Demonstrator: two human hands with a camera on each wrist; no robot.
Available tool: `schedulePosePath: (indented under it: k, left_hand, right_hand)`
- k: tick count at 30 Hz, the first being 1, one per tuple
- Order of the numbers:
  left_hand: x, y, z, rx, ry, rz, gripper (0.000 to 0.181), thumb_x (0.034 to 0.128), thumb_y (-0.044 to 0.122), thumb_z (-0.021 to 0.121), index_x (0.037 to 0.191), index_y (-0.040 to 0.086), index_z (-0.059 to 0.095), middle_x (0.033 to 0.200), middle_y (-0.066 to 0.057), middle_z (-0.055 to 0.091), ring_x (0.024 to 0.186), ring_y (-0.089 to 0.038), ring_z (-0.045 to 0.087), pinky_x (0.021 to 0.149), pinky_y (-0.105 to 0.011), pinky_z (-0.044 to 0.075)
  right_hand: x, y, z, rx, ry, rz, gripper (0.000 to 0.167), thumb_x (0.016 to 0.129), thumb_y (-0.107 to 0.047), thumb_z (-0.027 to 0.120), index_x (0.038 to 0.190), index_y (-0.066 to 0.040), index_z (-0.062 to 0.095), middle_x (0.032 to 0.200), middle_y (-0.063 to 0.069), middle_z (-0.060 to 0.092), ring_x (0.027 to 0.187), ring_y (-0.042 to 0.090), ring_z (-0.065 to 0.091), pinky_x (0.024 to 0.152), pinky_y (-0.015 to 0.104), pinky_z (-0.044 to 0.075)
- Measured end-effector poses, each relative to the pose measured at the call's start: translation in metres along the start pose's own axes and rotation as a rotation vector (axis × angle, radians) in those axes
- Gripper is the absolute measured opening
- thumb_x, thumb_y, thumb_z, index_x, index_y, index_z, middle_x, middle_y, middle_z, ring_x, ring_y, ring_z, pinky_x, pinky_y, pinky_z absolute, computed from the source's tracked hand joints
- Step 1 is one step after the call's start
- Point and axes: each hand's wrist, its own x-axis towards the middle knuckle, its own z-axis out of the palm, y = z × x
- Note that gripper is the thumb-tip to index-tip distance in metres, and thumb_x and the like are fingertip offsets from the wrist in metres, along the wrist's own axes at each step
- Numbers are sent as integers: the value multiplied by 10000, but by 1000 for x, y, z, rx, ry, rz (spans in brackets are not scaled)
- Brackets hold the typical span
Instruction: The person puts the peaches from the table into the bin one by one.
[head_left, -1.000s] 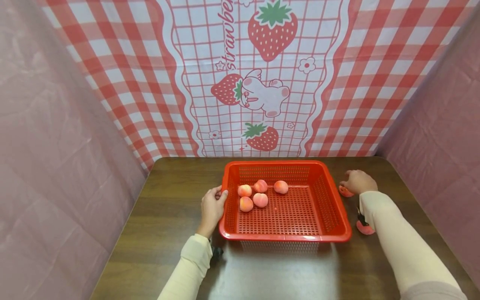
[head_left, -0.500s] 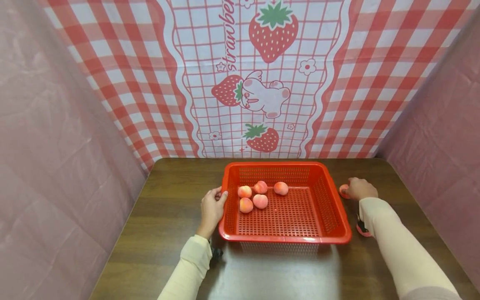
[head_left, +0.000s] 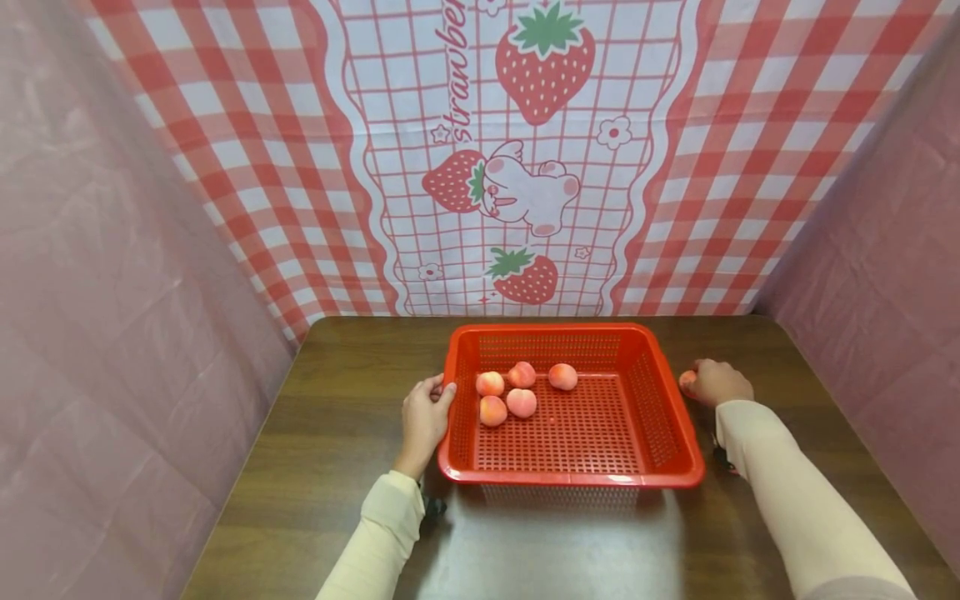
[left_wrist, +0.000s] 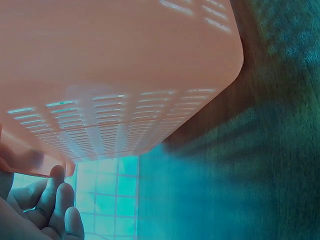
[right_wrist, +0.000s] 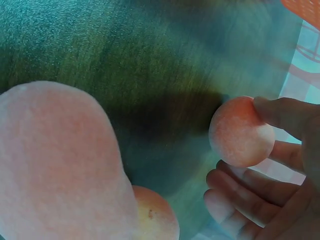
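A red plastic basket [head_left: 570, 478] stands on the table with several peaches inside, among them one peach [head_left: 562, 377] apart from the others. My left hand [head_left: 425, 421] grips its left rim, thumb over the edge; the left wrist view shows the curled fingers [left_wrist: 64, 202] at the rim. Right of the basket, my right hand [head_left: 720, 383] holds a peach [head_left: 687, 379]. In the right wrist view the right hand [right_wrist: 280, 170] has thumb and fingers around that peach [right_wrist: 242, 131]. Two more peaches, a large near one [right_wrist: 60, 165] and a smaller one [right_wrist: 156, 215], lie closer to the wrist.
The wooden table [head_left: 322, 492] ends at a checked strawberry cloth [head_left: 525, 200] behind the basket. Pink cloth hangs on the left [head_left: 135, 317] and on the right [head_left: 877, 275].
My right hand has come down onto the peach beside the basket and closed round it. My left hand stays on the rim, and the peaches in the basket have not moved.
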Motion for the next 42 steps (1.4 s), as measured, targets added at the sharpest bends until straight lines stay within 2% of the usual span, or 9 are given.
schedulePosePath:
  k: [10, 22, 30, 42]
  left_hand:
    - [0, 1, -1, 8, -10, -13, 315, 903, 199, 683, 1145, -3, 699, 924, -137, 700, 846, -270, 672, 808, -428, 541]
    - [0, 0, -1, 17, -6, -8, 318, 901, 197, 685, 1144, -7, 698, 922, -137, 696, 840, -265, 669, 799, -420, 546]
    - [-1, 0, 0, 13, -21, -18, 318, 907, 193, 680, 1154, -7, 694, 933, -141, 696, 851, -266, 668, 806, -422, 550]
    - [0, 1, -1, 9, -18, -23, 321, 909, 199, 680, 1154, -7, 693, 936, -144, 696, 855, -273, 669, 814, -429, 548]
  right_hand:
    - [-2, -2, 1, -3, 28, -9, 538, 920, -315, 543, 1312, 52, 541, 1214, 341, 592, 1058, 544, 575, 791, 623, 493]
    - [-3, -2, 8, -9, 79, -3, 548, 914, -319, 590, 1313, 54, 541, 1199, 346, 599, 1040, 540, 583, 792, 610, 489]
    - [-1, 3, 10, -9, 92, 1, 569, 908, -352, 567, 1311, 49, 543, 1206, 343, 597, 1047, 542, 579, 822, 621, 480]
    - [-5, 3, -11, -10, 133, -27, 487, 904, -300, 510, 1262, 21, 585, 1100, 344, 623, 911, 552, 606, 662, 573, 493]
